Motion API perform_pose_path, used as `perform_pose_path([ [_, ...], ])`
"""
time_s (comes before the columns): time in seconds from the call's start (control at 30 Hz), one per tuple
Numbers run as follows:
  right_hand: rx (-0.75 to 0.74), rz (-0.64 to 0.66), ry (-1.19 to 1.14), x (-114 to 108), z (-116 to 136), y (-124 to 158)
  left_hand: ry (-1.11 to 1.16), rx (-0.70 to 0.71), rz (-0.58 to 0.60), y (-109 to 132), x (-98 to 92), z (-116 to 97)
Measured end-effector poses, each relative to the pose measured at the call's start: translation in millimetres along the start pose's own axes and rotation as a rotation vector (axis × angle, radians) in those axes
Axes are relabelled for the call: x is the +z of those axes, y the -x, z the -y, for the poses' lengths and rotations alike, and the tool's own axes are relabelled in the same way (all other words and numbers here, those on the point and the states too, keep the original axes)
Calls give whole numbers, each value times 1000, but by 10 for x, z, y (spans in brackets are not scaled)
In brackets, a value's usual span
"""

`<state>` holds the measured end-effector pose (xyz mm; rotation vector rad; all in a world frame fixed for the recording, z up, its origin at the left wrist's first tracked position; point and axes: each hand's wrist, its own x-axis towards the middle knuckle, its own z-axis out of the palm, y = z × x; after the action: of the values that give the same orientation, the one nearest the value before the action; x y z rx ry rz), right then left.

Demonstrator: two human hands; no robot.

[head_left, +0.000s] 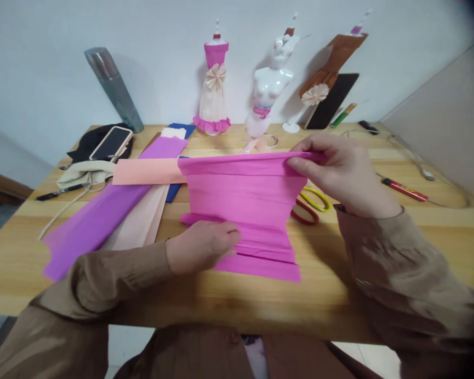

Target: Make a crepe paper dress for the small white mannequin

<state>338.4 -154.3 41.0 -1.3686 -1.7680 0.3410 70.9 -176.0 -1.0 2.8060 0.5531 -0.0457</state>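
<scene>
Taking the pink crepe paper (247, 195) as the centre of a clock, it spreads over the wooden surface (339, 295) in front of the person, a narrow fold along its 12 o'clock edge and several creases towards 6 o'clock. The right hand (339, 168) is at 2 o'clock, its thumb and fingers pinching the folded upper edge near the corner. The left hand (205, 246) lies at 8 o'clock on the lower creases, fingers bent against the paper; whether they grip it, I cannot tell. At 10 o'clock a peach strip (150, 172) reaches the paper's upper corner, crossing a purple sheet (98, 231) that stretches out towards 9 o'clock. Scissors (318, 200) with yellow and red handles show at 3 o'clock, just beside the paper's edge, and a red pen (405, 189) lies farther out the same way. Along the wall, a form in a pink-and-cream dress (215, 89) stands between 11 and 12 o'clock, a white mannequin (272, 84) at 12, and a form in a brown dress (335, 58) at 1 o'clock
</scene>
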Motion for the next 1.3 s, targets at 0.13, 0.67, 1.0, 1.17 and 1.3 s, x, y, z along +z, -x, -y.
perform_pose_path([
  [0.13,23,24,-37,9,39,15,-118,-132,-10,-66,51,60],
  [0.67,31,258,-247,109,124,64,224,-197,-275,138,-611,58],
  [1.0,48,209,-233,85,195,77,70,185,257,146,-376,-121],
  [1.17,35,158,-217,96,141,76,-45,175,247,141,-201,-166],
  [1.3,31,73,-246,93,101,77,-60,202,155,167,-102,-219],
])
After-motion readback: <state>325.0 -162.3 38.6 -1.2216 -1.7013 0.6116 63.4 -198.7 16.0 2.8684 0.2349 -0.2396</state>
